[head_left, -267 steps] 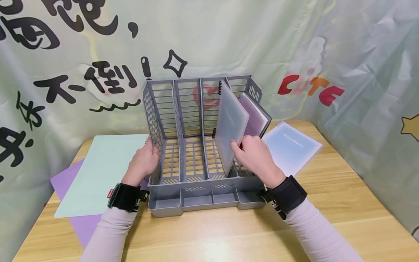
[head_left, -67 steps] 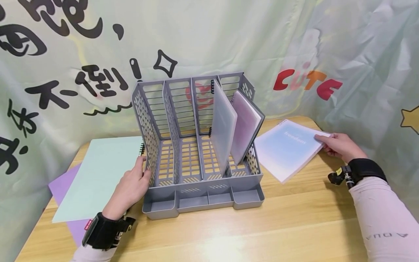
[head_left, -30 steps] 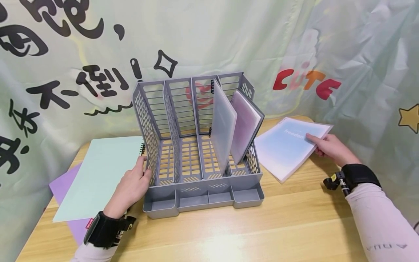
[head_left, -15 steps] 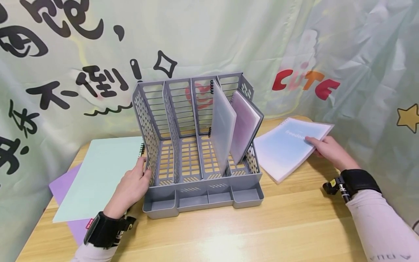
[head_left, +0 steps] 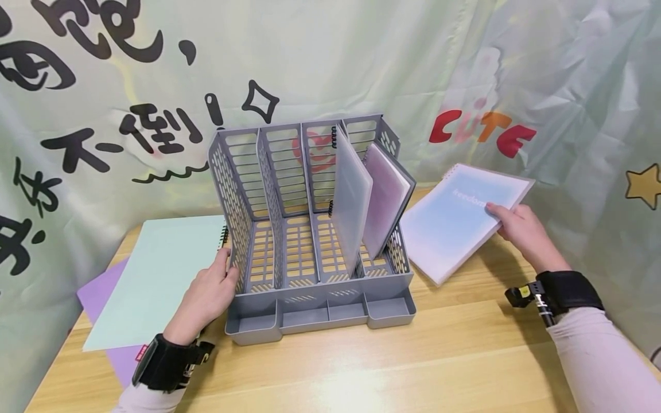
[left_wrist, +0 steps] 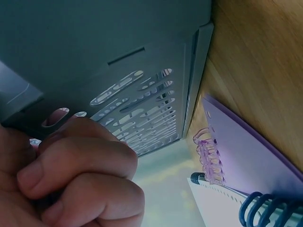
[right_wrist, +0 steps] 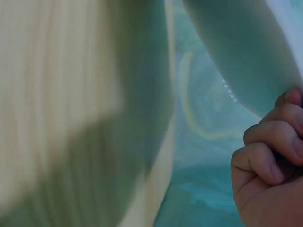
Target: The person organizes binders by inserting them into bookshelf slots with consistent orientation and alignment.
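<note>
The right hand (head_left: 528, 234), the nearer, pinches the "freedom" spiral notebook (head_left: 457, 222) at the file organizer (head_left: 320, 291)'s three o'clock; from this grip it spans toward nine, long axis one-thirty to seven-thirty; the left hand (head_left: 206, 295) holds the organizer.

Gray organizer (head_left: 320, 289) and purple notebook (head_left: 121, 362) directly on a wood-grain table (head_left: 465, 355)

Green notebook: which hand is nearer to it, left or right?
Left. The left hand is beside the green notebook's ring-bound edge, gripping the side of the gray organizer; the right hand is beyond the organizer's opposite side, holding the blue notebook.
</note>
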Available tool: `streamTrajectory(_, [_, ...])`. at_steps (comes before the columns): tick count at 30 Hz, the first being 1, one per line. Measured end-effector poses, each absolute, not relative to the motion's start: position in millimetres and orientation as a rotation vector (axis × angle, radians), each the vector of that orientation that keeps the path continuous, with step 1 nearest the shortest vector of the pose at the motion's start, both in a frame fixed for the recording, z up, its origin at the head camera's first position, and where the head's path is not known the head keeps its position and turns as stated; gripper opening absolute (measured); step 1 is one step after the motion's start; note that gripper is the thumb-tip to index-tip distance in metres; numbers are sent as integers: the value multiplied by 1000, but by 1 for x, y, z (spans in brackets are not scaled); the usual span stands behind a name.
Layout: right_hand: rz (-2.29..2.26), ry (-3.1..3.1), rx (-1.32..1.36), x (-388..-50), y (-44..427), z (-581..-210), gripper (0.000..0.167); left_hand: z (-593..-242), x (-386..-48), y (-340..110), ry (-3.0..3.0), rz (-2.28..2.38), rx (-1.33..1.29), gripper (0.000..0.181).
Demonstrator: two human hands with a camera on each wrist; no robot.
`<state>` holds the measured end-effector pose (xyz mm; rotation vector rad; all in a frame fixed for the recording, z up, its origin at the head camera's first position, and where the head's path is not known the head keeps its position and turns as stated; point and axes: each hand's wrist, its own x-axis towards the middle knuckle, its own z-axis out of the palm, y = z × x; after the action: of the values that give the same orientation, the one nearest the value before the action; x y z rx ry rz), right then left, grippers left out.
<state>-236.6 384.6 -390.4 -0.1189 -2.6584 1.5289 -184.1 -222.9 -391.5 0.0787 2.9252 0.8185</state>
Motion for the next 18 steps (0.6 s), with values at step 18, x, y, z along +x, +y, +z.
streamTrajectory(18, [1463, -2628, -50, -223, 368, -366, 35, -391, -183, -223, 2925, 825, 88, 46])
